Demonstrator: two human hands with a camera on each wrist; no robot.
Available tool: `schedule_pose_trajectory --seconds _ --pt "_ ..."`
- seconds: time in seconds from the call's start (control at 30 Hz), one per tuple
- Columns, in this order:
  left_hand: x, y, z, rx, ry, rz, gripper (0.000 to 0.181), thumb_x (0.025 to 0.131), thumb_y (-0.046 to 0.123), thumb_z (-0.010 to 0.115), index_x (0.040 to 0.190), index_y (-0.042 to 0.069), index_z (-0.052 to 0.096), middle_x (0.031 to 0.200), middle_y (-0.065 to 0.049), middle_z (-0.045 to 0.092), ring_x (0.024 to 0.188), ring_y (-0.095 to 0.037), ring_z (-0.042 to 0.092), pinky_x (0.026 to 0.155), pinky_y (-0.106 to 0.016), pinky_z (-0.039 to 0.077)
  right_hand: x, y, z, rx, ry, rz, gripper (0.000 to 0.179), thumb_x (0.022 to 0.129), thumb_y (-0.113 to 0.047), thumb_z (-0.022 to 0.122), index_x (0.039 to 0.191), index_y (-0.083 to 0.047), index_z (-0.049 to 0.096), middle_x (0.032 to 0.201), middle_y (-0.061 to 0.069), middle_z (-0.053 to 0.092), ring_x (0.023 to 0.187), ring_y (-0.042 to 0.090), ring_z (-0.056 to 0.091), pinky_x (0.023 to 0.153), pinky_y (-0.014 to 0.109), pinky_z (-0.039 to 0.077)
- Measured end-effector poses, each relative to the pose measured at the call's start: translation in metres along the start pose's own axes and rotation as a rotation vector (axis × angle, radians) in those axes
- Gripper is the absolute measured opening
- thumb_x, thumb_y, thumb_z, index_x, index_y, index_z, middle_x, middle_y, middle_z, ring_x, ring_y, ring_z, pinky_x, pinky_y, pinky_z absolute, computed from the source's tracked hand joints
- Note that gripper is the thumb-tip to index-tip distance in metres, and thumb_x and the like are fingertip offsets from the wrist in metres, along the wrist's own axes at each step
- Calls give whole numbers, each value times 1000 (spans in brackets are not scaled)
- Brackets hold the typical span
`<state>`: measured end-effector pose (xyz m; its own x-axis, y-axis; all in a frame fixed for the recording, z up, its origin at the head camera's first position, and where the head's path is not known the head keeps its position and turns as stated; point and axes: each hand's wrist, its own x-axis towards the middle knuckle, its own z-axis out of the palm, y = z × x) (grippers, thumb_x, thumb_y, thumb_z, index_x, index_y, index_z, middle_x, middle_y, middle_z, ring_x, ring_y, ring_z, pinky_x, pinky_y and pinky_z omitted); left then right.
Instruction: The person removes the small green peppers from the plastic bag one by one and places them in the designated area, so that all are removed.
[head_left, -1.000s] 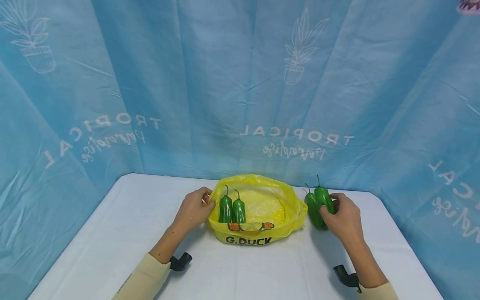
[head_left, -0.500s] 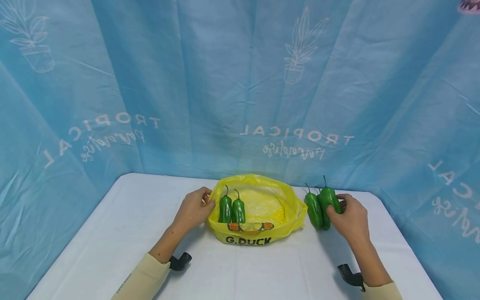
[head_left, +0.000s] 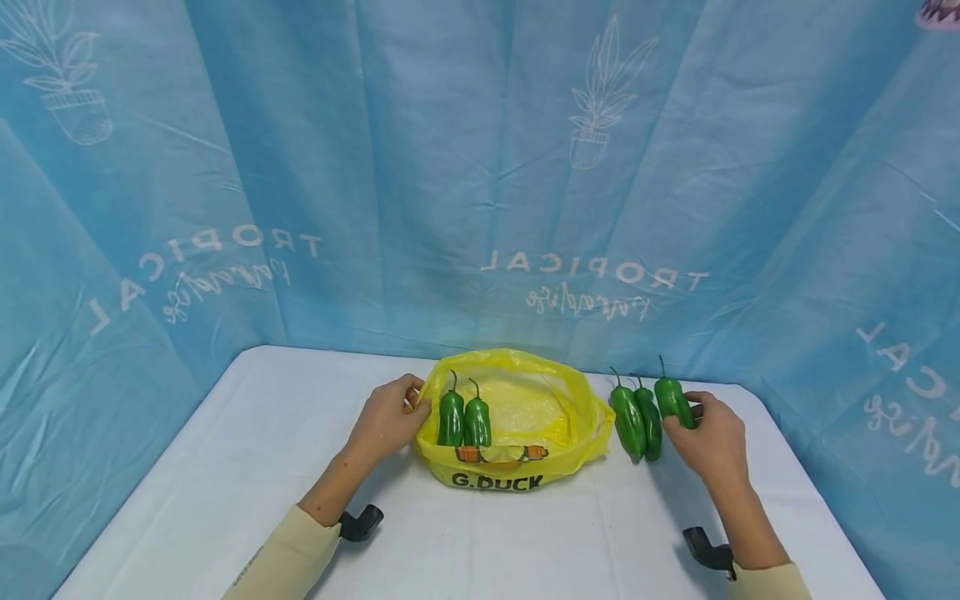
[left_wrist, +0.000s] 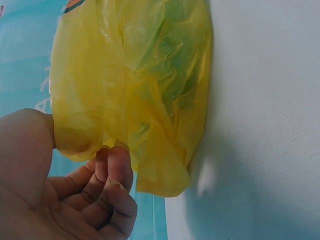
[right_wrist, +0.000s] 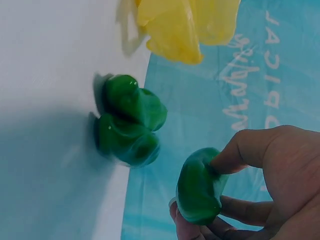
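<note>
A yellow plastic bag (head_left: 495, 467) with "G.DUCK" printed on its front stands with its mouth spread wide. Two green peppers (head_left: 452, 419) lean inside at its left. My left hand (head_left: 390, 419) pinches the bag's left rim between thumb and fingers; the left wrist view shows the thumb behind the yellow film (left_wrist: 90, 100). To the right of the bag, my right hand (head_left: 708, 433) grips a green pepper (head_left: 672, 400) by its side, stem pointing up. Two more green peppers (right_wrist: 130, 100) lie side by side on the table between the bag and that hand.
A white-covered table (head_left: 525, 550) runs back to a blue printed curtain (head_left: 420, 208), which also encloses both sides. Black curved pieces (head_left: 362, 523) sit at both wrists, by the beige sleeves.
My right hand has moved to the right with its pepper, away from the two lying ones, which now show apart from it. My left hand and the bag have stayed in place.
</note>
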<state>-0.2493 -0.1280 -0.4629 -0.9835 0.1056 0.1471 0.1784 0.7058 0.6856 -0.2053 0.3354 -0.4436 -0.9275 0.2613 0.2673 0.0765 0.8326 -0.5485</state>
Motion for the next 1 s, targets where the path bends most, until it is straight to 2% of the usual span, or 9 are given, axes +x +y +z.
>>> schedule_pose_trajectory --seconds 0.23,0.77,1.0 --pt "0 1 0 0 -5 3 32 99 17 67 126 1 68 91 -5 65 66 -16 53 57 -31 48 4 11 5 -13 -4 29 54 92 -16 70 135 14 57 112 35 66 96 47 68 73 57 59" --pt "-1 -1 1 9 -10 6 32 99 17 66 126 1 68 89 -5 64 65 -16 53 56 -31 47 8 32 20 -69 -18 19 51 93 -12 73 132 17 58 105 35 67 91 46 67 72 57 57" --pt "1 -1 3 7 -10 5 32 99 18 66 126 2 68 88 -4 63 66 -16 54 57 -31 47 10 35 25 -82 -70 52 52 94 -12 71 135 18 55 109 36 64 97 49 65 77 59 56"
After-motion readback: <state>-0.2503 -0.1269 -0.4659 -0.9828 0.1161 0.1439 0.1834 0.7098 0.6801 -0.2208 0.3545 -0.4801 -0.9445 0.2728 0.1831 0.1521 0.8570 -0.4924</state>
